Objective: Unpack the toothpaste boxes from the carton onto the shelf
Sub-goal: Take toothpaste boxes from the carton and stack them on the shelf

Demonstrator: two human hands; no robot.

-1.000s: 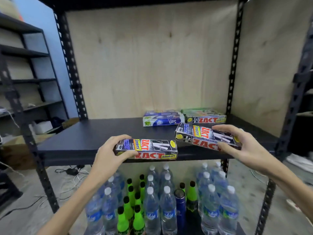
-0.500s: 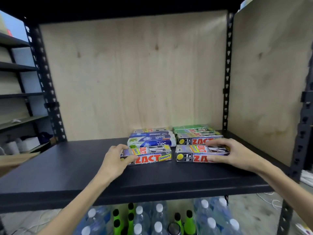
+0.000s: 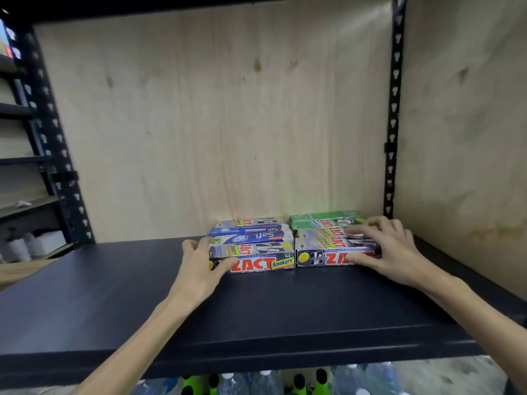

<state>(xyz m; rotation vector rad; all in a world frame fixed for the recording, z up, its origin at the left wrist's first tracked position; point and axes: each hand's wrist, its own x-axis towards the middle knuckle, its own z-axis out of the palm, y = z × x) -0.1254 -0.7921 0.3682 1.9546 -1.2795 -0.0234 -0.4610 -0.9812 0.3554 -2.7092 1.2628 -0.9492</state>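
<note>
So far you have six toothpaste boxes on the shelf (image 3: pixel 256 315), all near its back right corner, in two rows side by side that reach back toward the plywood wall (image 3: pixel 214 124). At the front lie two ZACT boxes, the left front box (image 3: pixel 256 259) and the right front box (image 3: pixel 328 252), end to end and almost touching. Behind the left one lies a blue box (image 3: pixel 251 235) and one more ZACT box (image 3: pixel 251 222); behind the right one another ZACT box (image 3: pixel 322 232) and a green box (image 3: pixel 325 219) at the back. The carton is not in view, so I cannot tell how many boxes are left. The two front boxes seem to be set down already, so I judge this pair is nearly finished.

Your left hand (image 3: pixel 199 266) holds the left end of the left front box: the thumb lies on its front face and the fingers curl over its top. Your right hand (image 3: pixel 390 249) grips the right part of the right front box, with the thumb along the front face and the fingers bent over the top. Both forearms reach in over the front edge of the shelf. Below the shelf you see bottles (image 3: pixel 256 383).
</note>
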